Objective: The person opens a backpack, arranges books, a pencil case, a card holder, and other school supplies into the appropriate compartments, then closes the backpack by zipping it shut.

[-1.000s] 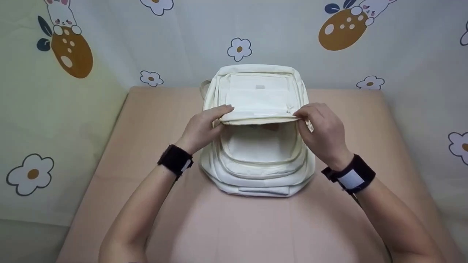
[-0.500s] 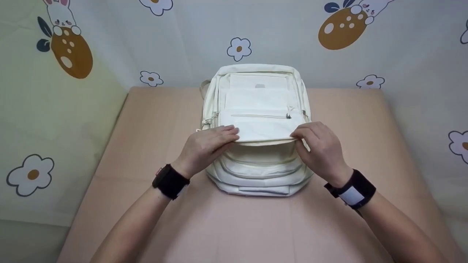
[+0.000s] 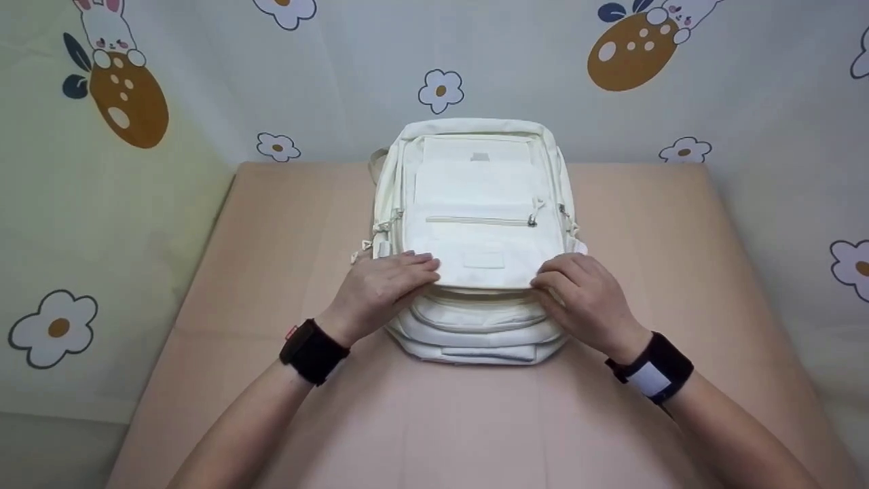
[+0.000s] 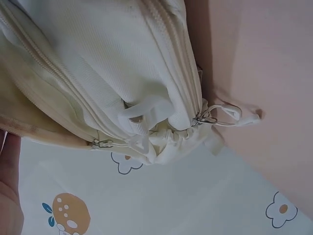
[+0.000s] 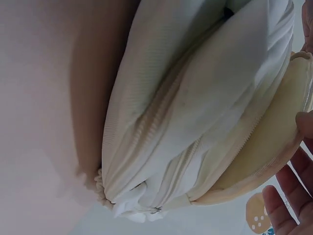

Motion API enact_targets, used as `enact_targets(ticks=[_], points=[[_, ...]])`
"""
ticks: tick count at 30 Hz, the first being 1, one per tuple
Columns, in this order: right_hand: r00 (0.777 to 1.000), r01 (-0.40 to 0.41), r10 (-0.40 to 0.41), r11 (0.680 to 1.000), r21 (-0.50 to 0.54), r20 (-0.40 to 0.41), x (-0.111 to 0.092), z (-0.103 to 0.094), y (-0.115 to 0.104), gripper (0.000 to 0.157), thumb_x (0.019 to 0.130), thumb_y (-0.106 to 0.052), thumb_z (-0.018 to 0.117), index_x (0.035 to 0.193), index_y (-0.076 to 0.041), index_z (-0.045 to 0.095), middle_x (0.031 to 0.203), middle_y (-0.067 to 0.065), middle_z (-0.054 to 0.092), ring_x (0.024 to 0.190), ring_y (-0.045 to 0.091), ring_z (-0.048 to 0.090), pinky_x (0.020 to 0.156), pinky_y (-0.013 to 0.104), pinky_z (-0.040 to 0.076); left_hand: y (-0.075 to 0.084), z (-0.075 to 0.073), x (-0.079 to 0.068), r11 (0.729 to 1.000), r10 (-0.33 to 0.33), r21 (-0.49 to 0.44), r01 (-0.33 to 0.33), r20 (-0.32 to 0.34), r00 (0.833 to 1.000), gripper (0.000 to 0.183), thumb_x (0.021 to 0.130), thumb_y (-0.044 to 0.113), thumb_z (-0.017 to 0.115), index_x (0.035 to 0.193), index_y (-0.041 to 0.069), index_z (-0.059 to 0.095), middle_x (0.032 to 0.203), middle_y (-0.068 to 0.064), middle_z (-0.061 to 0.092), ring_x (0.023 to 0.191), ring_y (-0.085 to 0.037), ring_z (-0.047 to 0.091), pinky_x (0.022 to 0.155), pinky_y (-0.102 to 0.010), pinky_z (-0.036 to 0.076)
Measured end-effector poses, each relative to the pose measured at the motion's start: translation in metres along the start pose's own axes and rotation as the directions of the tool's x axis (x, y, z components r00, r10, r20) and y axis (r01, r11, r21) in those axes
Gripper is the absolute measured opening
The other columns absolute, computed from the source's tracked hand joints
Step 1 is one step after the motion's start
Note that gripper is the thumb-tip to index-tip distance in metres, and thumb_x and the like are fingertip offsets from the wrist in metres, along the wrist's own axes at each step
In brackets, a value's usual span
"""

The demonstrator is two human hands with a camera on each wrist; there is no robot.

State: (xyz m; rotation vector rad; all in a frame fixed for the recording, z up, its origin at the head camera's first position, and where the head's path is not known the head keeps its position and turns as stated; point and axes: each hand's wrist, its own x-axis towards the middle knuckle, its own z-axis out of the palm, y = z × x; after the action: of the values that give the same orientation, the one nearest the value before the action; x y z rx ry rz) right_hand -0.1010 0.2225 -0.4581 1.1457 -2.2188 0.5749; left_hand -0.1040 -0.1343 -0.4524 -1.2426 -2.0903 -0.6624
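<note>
A cream-white backpack [image 3: 475,183] lies at the middle of the table, its front pocket unzipped along the lower side. My left hand [image 3: 380,292] holds the left corner of the pocket's front flap [image 3: 483,273], fingers flat on top. At the flap's right corner, my right hand [image 3: 589,302] pinches the edge. The right wrist view shows its thumb [image 5: 305,123] against the yellowish inner side of the flap, fingers outside. A gap remains between flap and pocket body. Zipper pulls [image 4: 105,143] hang at the bag's side in the left wrist view.
The bag rests on a table [image 3: 468,435] with a pinkish-beige cover. Behind it and along the sides hangs a pale cloth [image 3: 353,75] printed with flowers, rabbits and orange fruit shapes. A strap [image 3: 377,165] shows at the bag's upper left.
Both hands have drawn the flap down toward the person, from folded up to nearly covering the pocket opening. A horizontal zipper and a small patch on the flap have come into view.
</note>
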Motion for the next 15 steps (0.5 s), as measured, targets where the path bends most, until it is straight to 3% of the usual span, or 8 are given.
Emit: enact_targets(ticks=[15], points=[[1.0,0.013,-0.013,1.0,0.014,0.021,-0.011,0.013,-0.001,0.009,0.088,-0.005,0.076,0.096,-0.007,0.074,0.094,0.004,0.066,0.086,0.022,0.063,0.075,0.037,0.052,-0.002,0.006,-0.016,0.997,0.027,0.073,-0.036,0.113,0.993,0.026,0.094,0.003,0.068,0.118,0.01,0.076,0.126,-0.006,0.071,0.119,-0.021,0.067,0.102,-0.036,0.05]])
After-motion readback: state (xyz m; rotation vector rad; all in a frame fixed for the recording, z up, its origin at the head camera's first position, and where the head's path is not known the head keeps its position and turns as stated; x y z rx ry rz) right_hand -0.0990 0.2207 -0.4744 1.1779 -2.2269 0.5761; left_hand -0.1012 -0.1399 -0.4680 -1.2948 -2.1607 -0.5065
